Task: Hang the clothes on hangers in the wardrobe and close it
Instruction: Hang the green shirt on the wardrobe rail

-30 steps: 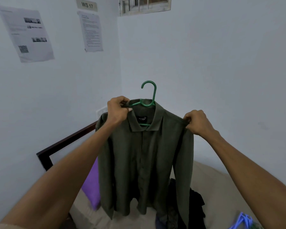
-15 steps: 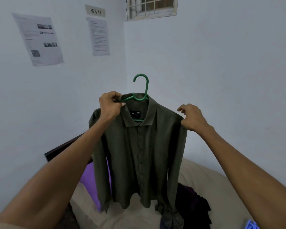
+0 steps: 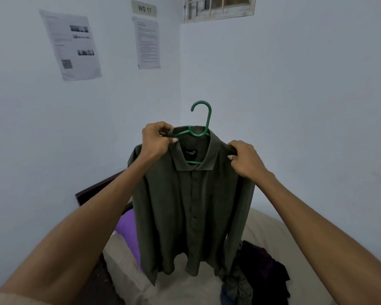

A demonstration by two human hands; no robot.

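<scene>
One dark green shirt (image 3: pixel 191 208) hangs on a green plastic hanger (image 3: pixel 201 126), held up in the air above a bed (image 3: pixel 271 234) with a beige cover. The shirt is buttoned, its collar faces the camera, and a small black label shows inside the neck. The hook of the hanger stands free above the collar, and its lower bar is visible through the neck opening. Both sleeves hang straight down at the sides of the shirt.

The left hand (image 3: pixel 156 139) grips the left side of the collar together with the hanger arm there, with its fingers curled round them. The right hand (image 3: pixel 244 159) pinches the fabric at the right shoulder of the shirt. The two hands are apart, one at each side of the collar.

Below the shirt, to its right, a pile of dark clothes (image 3: pixel 260 274) lies on the bed. To the lower left of the shirt a purple pillow (image 3: pixel 128 232) is partly hidden behind it, and a dark wooden headboard (image 3: pixel 97 190) stands beside the wall. Above the shirt, to the left, two printed sheets and a small sign "WS 17" (image 3: pixel 144 8) are fixed on the wall. A barred window (image 3: pixel 218 6) is high above the shirt.
</scene>
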